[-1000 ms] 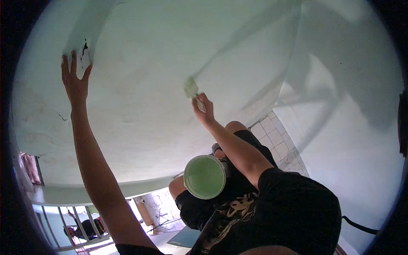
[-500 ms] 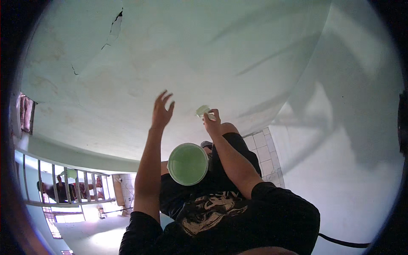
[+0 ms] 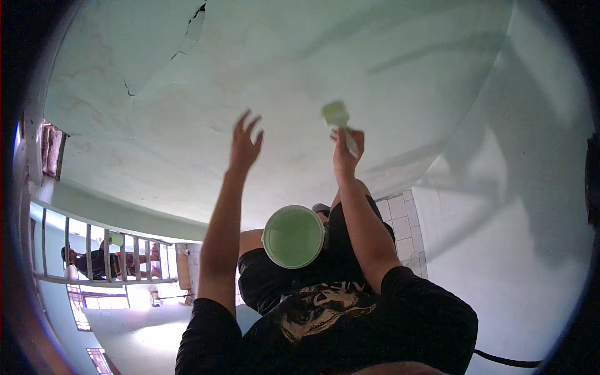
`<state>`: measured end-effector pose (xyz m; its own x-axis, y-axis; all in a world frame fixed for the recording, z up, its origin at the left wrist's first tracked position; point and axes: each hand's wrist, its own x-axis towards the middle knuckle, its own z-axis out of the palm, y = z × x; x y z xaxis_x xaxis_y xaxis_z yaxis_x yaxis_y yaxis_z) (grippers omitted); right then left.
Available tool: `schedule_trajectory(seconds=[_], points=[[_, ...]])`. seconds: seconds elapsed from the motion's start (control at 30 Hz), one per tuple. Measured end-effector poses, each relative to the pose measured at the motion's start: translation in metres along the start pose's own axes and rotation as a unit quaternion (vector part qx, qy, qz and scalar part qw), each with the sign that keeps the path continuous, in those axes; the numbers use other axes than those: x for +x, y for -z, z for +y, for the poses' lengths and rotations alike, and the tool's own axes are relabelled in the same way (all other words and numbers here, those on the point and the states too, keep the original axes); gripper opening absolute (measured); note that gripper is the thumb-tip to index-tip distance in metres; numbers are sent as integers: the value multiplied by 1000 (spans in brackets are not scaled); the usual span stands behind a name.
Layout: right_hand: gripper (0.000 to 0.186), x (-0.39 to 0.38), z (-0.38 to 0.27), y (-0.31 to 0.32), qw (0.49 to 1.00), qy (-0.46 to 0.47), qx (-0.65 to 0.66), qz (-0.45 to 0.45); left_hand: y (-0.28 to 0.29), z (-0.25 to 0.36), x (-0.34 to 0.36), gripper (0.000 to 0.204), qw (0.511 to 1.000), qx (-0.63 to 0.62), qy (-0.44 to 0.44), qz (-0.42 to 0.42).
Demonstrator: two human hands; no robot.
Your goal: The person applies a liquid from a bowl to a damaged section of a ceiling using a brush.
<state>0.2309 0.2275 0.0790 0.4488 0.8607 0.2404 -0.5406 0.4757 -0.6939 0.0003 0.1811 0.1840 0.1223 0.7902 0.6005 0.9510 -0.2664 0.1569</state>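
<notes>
paintbrush [image 3: 335, 115] with green bristles, its handle grasped in the right hand [image 3: 345, 153], bristles tilted up and left before a pale green wall [image 3: 281, 69]; whether they touch it, i cannot tell. the left hand [image 3: 244, 145] is released, fingers spread, well apart from the paintbrush. below and between the 2 hands, a round bucket [image 3: 264, 245] of green paint [image 3: 294, 240] is at the person's lap. at lower left, 1 other person [image 3: 99, 265] shows behind a railing [image 3: 94, 282].
</notes>
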Motion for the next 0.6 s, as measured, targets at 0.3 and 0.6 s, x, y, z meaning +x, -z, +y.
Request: schedule_trajectory(seconds=[0.3, 0.6], points=[[19, 53, 26, -60, 996, 91, -20, -9, 55, -27, 93, 63, 987, 154, -11, 46], [15, 14, 61, -4, 967, 63, -242, 46, 50, -24, 93, 59, 985, 173, 4, 24]])
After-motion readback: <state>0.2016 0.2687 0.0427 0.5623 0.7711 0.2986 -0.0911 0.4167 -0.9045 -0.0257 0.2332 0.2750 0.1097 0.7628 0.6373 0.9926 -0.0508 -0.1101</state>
